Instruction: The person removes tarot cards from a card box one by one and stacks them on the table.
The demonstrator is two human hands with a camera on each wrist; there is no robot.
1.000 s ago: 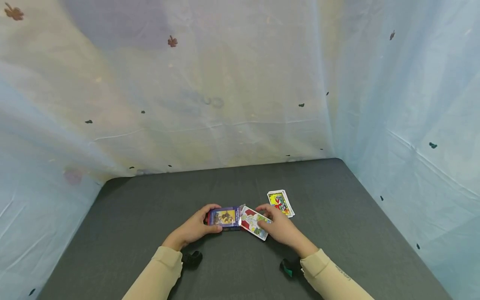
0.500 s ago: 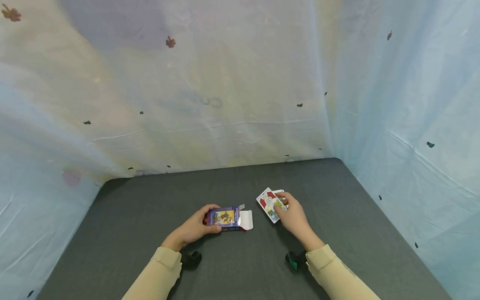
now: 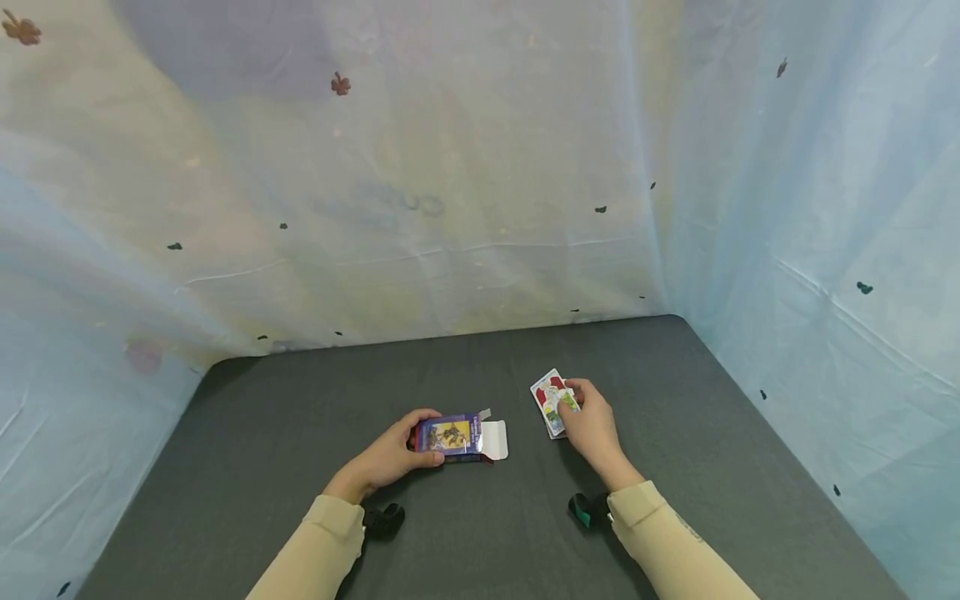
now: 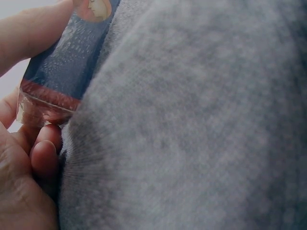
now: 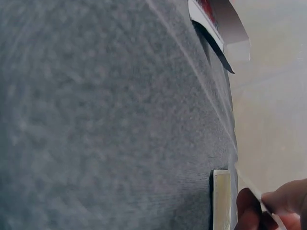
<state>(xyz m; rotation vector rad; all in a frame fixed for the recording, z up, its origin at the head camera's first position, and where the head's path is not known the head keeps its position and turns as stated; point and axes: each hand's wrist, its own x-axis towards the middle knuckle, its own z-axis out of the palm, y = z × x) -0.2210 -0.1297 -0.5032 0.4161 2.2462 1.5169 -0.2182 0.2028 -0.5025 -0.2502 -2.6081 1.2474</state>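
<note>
My left hand (image 3: 392, 451) grips a purple card box (image 3: 450, 435) at its left end, thumb along the near side. The box's right end stands open, its white flap (image 3: 494, 440) sticking out. In the left wrist view, clear wrap shines on the blue and red side of the box (image 4: 62, 67). Between thumb and fingers my right hand (image 3: 594, 425) pinches a white-edged picture card (image 3: 550, 395) with a red and green figure. Close below that card, the right wrist view shows a stack of cards (image 5: 221, 199) on the table; from the head it is mostly covered.
A dark grey cloth covers the table (image 3: 300, 417). Pale patterned sheeting (image 3: 450, 167) hangs behind it and along both sides. Black straps (image 3: 384, 521) sit at both wrists.
My right hand has drawn the card out of the box's open end and carried it right and away from me, over the stack. The left hand and box have stayed put.
</note>
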